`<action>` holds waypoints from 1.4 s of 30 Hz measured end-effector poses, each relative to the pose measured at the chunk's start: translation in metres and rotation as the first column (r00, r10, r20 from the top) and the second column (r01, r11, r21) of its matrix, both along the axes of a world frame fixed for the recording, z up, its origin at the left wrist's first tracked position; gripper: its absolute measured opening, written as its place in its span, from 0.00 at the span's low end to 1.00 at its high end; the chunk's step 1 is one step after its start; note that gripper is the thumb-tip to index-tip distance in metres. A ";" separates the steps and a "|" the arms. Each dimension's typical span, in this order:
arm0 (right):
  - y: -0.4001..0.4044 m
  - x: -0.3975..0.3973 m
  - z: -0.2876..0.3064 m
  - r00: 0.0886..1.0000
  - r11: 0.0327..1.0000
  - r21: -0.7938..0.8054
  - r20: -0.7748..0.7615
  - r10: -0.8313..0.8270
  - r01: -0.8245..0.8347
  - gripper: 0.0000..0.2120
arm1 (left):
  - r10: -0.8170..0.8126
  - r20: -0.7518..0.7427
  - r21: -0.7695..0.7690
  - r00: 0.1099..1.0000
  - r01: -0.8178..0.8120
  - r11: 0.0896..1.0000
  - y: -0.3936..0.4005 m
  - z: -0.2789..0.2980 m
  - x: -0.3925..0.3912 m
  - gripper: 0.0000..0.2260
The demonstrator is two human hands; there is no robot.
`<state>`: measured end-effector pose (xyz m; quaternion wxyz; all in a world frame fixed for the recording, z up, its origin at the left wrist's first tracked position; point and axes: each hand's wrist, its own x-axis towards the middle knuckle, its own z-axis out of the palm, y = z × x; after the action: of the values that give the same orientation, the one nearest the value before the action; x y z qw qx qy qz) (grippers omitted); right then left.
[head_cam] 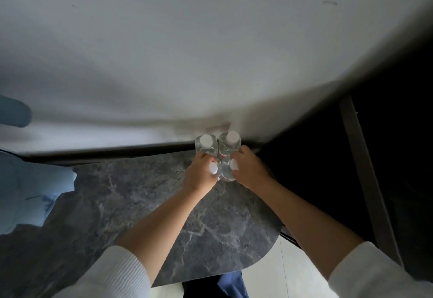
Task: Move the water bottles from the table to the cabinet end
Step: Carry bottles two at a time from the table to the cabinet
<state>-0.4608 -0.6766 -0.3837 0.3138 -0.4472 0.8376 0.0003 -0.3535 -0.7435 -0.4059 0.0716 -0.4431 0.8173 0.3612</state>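
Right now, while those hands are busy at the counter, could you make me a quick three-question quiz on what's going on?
1. True or false: the left hand and the right hand each grip a water bottle.
2. How many white caps show in the bottle cluster? A) two B) four C) six
3. Fill in: the bottles stand on the dark ______ countertop, close to the white wall.

Key: 1 true; 2 B; 3 marbled.
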 end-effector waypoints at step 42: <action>-0.036 0.277 0.137 0.551 0.551 -0.089 -0.286 0.784 -0.830 0.20 | 0.702 0.187 -0.325 0.687 -0.631 0.704 0.084 0.147 0.332 0.13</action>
<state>-0.1840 -0.7123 -0.2464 0.1365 -0.8112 0.5593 0.1027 -0.0218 -0.6593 -0.2593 0.0033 -0.7653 0.6143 0.1923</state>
